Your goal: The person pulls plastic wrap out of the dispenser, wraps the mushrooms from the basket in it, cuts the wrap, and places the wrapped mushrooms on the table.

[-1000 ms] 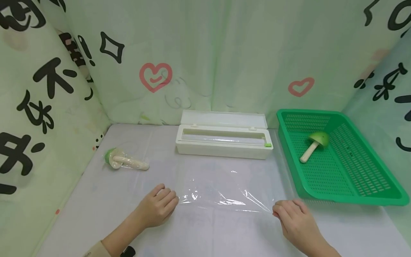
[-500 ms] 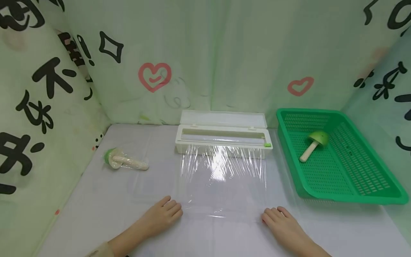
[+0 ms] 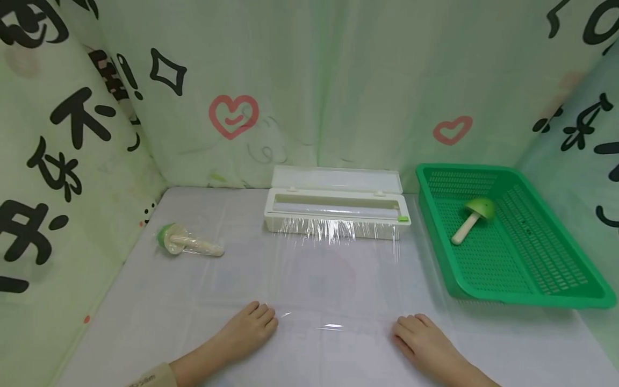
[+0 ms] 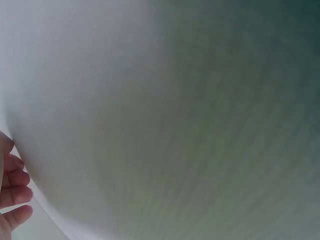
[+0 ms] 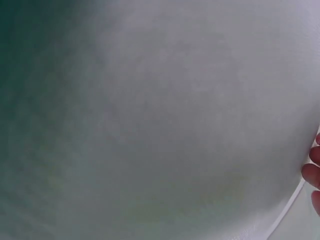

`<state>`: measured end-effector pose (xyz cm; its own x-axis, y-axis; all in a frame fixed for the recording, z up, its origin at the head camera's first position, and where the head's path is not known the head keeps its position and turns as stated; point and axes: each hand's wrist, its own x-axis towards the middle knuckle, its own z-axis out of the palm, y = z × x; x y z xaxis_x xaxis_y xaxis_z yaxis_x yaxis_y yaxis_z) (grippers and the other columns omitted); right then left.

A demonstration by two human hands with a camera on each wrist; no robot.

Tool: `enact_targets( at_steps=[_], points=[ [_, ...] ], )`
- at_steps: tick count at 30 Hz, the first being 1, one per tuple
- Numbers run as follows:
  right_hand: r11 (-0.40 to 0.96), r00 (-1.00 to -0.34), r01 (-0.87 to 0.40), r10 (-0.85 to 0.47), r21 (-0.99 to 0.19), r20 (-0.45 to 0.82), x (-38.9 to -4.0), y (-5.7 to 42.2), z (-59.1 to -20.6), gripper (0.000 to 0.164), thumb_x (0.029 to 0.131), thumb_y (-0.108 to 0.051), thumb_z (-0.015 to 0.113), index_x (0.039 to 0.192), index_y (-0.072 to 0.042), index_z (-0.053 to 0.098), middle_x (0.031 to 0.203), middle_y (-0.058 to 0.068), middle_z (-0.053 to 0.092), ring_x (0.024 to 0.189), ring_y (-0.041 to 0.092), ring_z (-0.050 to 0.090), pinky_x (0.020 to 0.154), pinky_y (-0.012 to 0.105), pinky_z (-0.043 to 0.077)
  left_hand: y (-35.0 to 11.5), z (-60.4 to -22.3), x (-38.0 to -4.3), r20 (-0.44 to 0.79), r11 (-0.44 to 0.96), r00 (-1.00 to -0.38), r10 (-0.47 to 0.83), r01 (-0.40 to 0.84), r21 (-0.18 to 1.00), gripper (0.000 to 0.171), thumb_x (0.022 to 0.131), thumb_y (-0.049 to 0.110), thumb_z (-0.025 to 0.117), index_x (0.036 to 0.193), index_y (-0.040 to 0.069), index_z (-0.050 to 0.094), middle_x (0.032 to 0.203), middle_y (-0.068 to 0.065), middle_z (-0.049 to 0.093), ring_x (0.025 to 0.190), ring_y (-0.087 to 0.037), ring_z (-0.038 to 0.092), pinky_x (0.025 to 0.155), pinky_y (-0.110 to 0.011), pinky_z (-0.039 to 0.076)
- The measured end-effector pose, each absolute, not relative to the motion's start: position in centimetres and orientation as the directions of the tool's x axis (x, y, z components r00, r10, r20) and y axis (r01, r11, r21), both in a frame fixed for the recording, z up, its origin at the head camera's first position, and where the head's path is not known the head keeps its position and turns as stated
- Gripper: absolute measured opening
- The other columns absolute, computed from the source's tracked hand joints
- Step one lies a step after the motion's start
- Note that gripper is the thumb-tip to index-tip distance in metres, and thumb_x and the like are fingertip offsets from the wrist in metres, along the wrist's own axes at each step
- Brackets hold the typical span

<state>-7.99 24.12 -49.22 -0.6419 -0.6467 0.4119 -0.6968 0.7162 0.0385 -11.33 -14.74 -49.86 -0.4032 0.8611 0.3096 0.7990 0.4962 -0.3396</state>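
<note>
A clear sheet of cling film (image 3: 333, 290) lies spread over the table, running from the dispenser box (image 3: 333, 228) toward me. My left hand (image 3: 252, 328) pinches its near left corner with curled fingers. At the near right corner, my right hand (image 3: 423, 338) grips the film the same way, low over the table. The white box has its lid up and a film roll (image 3: 333, 208) inside; the film creases shiny down its front wall. The left wrist view catches a few fingertips (image 4: 17, 194) at its left edge; the right wrist view shows fingertips (image 5: 311, 175) at its right edge.
A toy mushroom wrapped in film (image 3: 188, 240) lies on the left of the table. To the right stands a green basket (image 3: 532, 298) holding an unwrapped green-capped mushroom (image 3: 476, 212). Printed light-green curtains (image 3: 367, 97) close off the back and sides.
Both hands have lowered toward me and come closer together. The film, earlier stretched between them, has settled down flat, and its creases now gather at the box front.
</note>
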Motion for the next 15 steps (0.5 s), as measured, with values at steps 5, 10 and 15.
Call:
enact_targets(
  at_steps=[5,10,15],
  points=[
    [0.756,-0.726,-0.638,-0.525,-0.149,0.445,-7.89,24.01,-49.11,0.017,0.070,-0.014,0.075,0.067,-0.019,0.058,0.070,-0.014,0.052,0.062,0.002,0.047,0.058,0.023,0.041,-14.69,-49.69,-11.26,0.319,0.506,-0.413,0.853,0.806,-0.307,0.064,0.098,0.010,0.000,0.083,0.011,0.063,0.084,0.000,0.061,0.082,-0.015,0.059,0.075,-0.029,0.047],
    [0.743,-0.761,-0.612,-0.463,-0.269,0.455,-7.87,23.82,-49.14,0.031,0.059,-0.001,0.078,0.064,-0.019,0.054,0.066,-0.018,0.045,0.058,-0.007,0.036,0.049,0.018,0.034,-14.67,-49.82,-11.32,0.348,0.512,-0.409,0.843,0.808,-0.291,0.064,0.098,0.014,0.001,0.078,0.012,0.062,0.079,0.001,0.060,0.077,-0.014,0.056,0.071,-0.027,0.045],
    [0.767,-0.754,-0.611,-0.486,-0.198,0.443,-8.00,23.93,-48.91,0.029,0.056,-0.005,0.080,0.066,-0.019,0.056,0.067,-0.017,0.047,0.057,-0.005,0.040,0.050,0.019,0.034,-14.73,-50.03,-11.39,0.371,0.524,-0.413,0.831,0.805,-0.278,0.063,0.098,0.010,0.000,0.077,0.012,0.059,0.079,0.001,0.057,0.076,-0.014,0.055,0.070,-0.027,0.044]
  ],
)
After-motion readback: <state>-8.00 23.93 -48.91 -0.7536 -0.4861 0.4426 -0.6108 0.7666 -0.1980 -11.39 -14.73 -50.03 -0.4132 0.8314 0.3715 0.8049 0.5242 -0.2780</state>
